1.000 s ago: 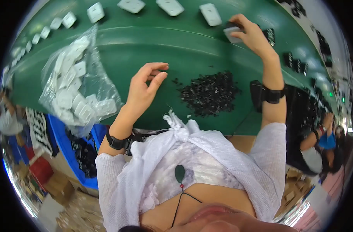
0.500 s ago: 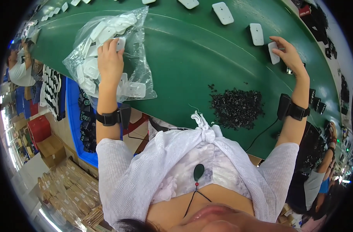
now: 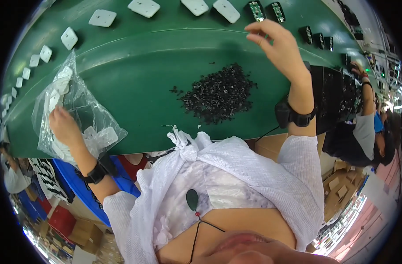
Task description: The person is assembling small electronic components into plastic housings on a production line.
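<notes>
My left hand (image 3: 65, 126) is closed at the clear plastic bag (image 3: 90, 99), with its fingers against a white plastic cover (image 3: 54, 99); the fingertips are partly hidden. More white covers lie inside the bag below the hand. My right hand (image 3: 278, 46) is raised over the green table, empty, with thumb and forefinger apart. Just beyond its fingers are a black housing with a green circuit board (image 3: 256, 11) and a second such housing (image 3: 278, 12). Left of them, a white cover (image 3: 226, 11) lies in the row along the far side.
A heap of small black parts (image 3: 218, 94) lies on the green table (image 3: 139, 88) between my hands. Several white covers (image 3: 69, 38) curve away to the left, black housings (image 3: 319, 40) to the right. A blue bin (image 3: 84, 185) stands below the table edge. Another person's hand (image 3: 357, 68) is at the right.
My right hand has let go of a white cover, which now lies in the row, and has lifted away. My left hand stays at the bag. The whole view has turned to the right.
</notes>
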The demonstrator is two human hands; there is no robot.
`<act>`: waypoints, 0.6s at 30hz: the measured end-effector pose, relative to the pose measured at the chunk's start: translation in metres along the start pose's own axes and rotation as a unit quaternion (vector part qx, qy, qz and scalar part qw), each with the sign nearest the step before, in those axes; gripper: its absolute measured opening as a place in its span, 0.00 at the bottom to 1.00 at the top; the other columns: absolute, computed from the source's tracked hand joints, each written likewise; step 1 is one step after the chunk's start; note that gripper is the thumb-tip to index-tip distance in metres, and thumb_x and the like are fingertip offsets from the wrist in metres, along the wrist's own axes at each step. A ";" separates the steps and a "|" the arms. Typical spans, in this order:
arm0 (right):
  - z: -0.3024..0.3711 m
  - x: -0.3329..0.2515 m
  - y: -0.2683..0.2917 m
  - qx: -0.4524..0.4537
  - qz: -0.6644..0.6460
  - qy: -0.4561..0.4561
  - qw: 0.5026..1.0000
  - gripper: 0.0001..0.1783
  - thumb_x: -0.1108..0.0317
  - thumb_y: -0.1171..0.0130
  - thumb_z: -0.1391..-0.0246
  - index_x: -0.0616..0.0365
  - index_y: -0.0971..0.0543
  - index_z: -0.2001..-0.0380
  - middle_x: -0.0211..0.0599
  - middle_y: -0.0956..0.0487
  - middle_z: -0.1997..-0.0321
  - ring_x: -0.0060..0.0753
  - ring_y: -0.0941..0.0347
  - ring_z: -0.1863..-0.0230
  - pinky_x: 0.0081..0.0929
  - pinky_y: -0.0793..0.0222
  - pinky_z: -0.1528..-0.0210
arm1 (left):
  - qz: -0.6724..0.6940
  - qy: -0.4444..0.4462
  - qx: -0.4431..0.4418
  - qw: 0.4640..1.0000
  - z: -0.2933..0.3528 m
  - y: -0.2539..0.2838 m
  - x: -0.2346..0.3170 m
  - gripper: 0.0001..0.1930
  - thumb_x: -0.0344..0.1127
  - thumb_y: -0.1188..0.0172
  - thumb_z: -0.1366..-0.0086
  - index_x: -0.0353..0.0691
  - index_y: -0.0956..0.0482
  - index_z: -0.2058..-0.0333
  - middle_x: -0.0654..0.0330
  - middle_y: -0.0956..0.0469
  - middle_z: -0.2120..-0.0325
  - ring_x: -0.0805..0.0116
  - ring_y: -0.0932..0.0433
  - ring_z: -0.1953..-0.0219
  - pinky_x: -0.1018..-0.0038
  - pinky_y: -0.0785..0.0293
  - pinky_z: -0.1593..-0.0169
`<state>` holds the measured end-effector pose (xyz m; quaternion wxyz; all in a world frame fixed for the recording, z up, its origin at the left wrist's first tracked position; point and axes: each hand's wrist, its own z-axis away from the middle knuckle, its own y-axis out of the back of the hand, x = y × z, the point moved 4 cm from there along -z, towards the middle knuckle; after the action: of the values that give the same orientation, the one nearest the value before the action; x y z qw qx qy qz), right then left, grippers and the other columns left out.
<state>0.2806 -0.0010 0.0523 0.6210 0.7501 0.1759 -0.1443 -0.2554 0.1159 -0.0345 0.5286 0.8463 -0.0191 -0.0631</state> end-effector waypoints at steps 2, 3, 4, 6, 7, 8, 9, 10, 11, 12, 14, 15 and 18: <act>0.022 0.005 -0.006 -0.020 0.010 -0.021 1.000 0.08 0.69 0.39 0.48 0.56 0.21 0.63 0.31 0.23 0.67 0.29 0.27 0.66 0.24 0.32 0.66 | -0.018 -0.006 0.077 0.997 -0.002 0.026 0.002 0.14 0.40 0.47 0.33 0.35 0.21 0.61 0.47 0.23 0.62 0.48 0.24 0.61 0.59 0.28 0.59; 0.032 0.007 -0.010 -0.029 0.016 -0.026 0.999 0.07 0.70 0.39 0.49 0.57 0.22 0.65 0.32 0.23 0.67 0.31 0.28 0.68 0.25 0.33 0.65 | -0.014 -0.012 0.078 0.997 -0.002 0.031 -0.001 0.14 0.40 0.47 0.33 0.35 0.21 0.61 0.47 0.23 0.62 0.48 0.24 0.61 0.59 0.28 0.59; 0.041 0.009 -0.013 -0.026 0.018 -0.032 0.999 0.07 0.70 0.39 0.49 0.57 0.22 0.65 0.32 0.23 0.67 0.31 0.28 0.68 0.25 0.33 0.65 | -0.015 -0.019 0.112 0.993 -0.003 0.037 -0.006 0.14 0.41 0.48 0.32 0.35 0.21 0.61 0.48 0.22 0.65 0.50 0.23 0.65 0.61 0.28 0.62; 0.057 0.013 -0.019 -0.045 0.031 -0.045 0.998 0.07 0.72 0.39 0.50 0.58 0.22 0.66 0.32 0.24 0.68 0.31 0.29 0.68 0.25 0.33 0.65 | -0.011 -0.026 0.145 0.989 -0.004 0.054 0.006 0.15 0.41 0.50 0.31 0.35 0.21 0.61 0.50 0.21 0.68 0.52 0.22 0.68 0.62 0.27 0.65; 0.063 0.015 -0.020 -0.058 0.031 -0.071 0.995 0.07 0.74 0.38 0.51 0.58 0.23 0.66 0.33 0.26 0.68 0.30 0.29 0.67 0.25 0.33 0.65 | 0.092 0.082 0.107 0.987 -0.002 0.061 0.015 0.16 0.42 0.51 0.30 0.35 0.21 0.62 0.52 0.22 0.73 0.58 0.23 0.73 0.66 0.28 0.68; 0.069 0.017 -0.022 -0.057 0.034 -0.074 0.995 0.07 0.74 0.38 0.51 0.58 0.23 0.66 0.33 0.26 0.68 0.30 0.29 0.67 0.25 0.33 0.65 | 0.189 0.190 0.067 0.961 0.002 0.063 0.020 0.17 0.43 0.52 0.29 0.35 0.21 0.63 0.55 0.22 0.78 0.63 0.24 0.78 0.69 0.29 0.72; 0.072 0.020 -0.028 -0.070 -0.012 -0.088 0.994 0.07 0.75 0.38 0.52 0.58 0.23 0.66 0.32 0.27 0.68 0.30 0.30 0.67 0.25 0.33 0.65 | 0.259 0.178 0.033 0.949 0.004 0.065 0.023 0.16 0.43 0.52 0.28 0.35 0.23 0.64 0.61 0.25 0.84 0.75 0.29 0.83 0.78 0.34 0.78; 0.075 0.024 -0.034 -0.084 -0.058 -0.102 0.990 0.08 0.76 0.38 0.52 0.58 0.23 0.67 0.32 0.28 0.67 0.29 0.31 0.67 0.25 0.34 0.64 | 0.255 0.178 0.033 0.950 0.005 0.070 0.031 0.16 0.43 0.52 0.28 0.35 0.23 0.64 0.61 0.25 0.84 0.75 0.29 0.83 0.78 0.34 0.78; 0.077 0.025 -0.038 -0.083 -0.059 -0.102 0.990 0.08 0.76 0.38 0.52 0.58 0.23 0.67 0.32 0.28 0.67 0.29 0.31 0.67 0.25 0.34 0.64 | 0.398 0.181 -0.015 0.899 0.007 0.067 0.049 0.14 0.40 0.51 0.29 0.35 0.23 0.64 0.61 0.25 0.84 0.77 0.29 0.83 0.80 0.36 0.79; 0.078 0.025 -0.042 -0.082 -0.104 -0.113 0.985 0.08 0.76 0.38 0.52 0.59 0.23 0.67 0.31 0.29 0.67 0.29 0.32 0.68 0.24 0.34 0.64 | 0.535 0.178 -0.063 0.823 0.009 0.060 0.068 0.11 0.37 0.49 0.29 0.34 0.24 0.63 0.61 0.25 0.83 0.79 0.29 0.83 0.82 0.38 0.80; 0.082 0.030 -0.048 -0.077 -0.146 -0.126 0.978 0.08 0.77 0.38 0.52 0.59 0.24 0.68 0.31 0.30 0.67 0.29 0.33 0.68 0.24 0.35 0.64 | 0.595 0.174 -0.113 0.776 0.013 0.047 0.100 0.08 0.32 0.48 0.31 0.33 0.24 0.61 0.59 0.24 0.80 0.79 0.29 0.82 0.85 0.38 0.80; 0.083 0.033 -0.050 -0.073 -0.156 -0.127 0.977 0.07 0.77 0.38 0.52 0.59 0.24 0.68 0.31 0.31 0.67 0.29 0.34 0.69 0.23 0.36 0.65 | 0.630 0.160 -0.121 0.750 0.013 0.058 0.125 0.08 0.31 0.48 0.31 0.33 0.24 0.59 0.58 0.23 0.77 0.78 0.28 0.82 0.85 0.37 0.80; 0.087 0.034 -0.054 -0.054 -0.137 -0.100 0.984 0.07 0.77 0.38 0.52 0.59 0.24 0.68 0.30 0.31 0.68 0.28 0.35 0.70 0.23 0.36 0.65 | 0.686 0.126 -0.165 0.698 0.019 0.072 0.176 0.09 0.29 0.48 0.32 0.32 0.24 0.56 0.57 0.23 0.73 0.77 0.27 0.81 0.85 0.36 0.80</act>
<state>0.2876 -0.0745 -0.0261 0.6495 0.6658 0.2215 -0.2930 -0.0809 0.0503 0.0064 0.5545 0.4977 -0.5163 0.4222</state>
